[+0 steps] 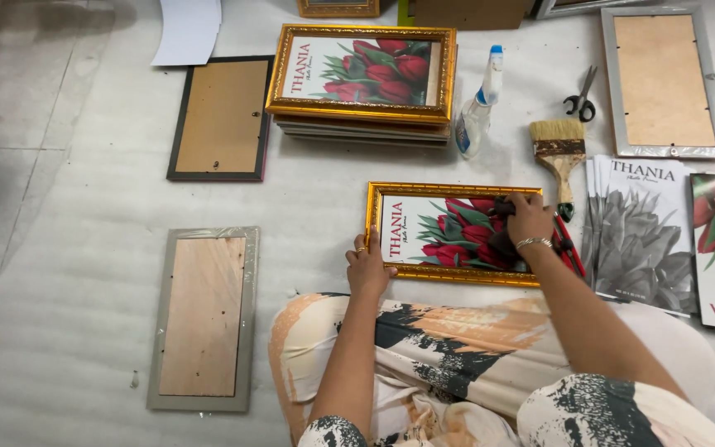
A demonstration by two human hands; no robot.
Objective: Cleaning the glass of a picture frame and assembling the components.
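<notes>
Gold-framed tulip picture (448,234) lies at frame centre. Left hand (367,266), fingers loosely curled, presses its left edge; right hand (528,222) is clenched on a dark cloth (502,240) against the glass. Beyond, a frame stack (363,79), upper centre.

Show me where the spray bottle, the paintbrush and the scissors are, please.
spray bottle (473,116), head view, on its clear body.
paintbrush (558,135), head view, on the pale bristles.
scissors (581,103), head view, on the black handles.
</notes>
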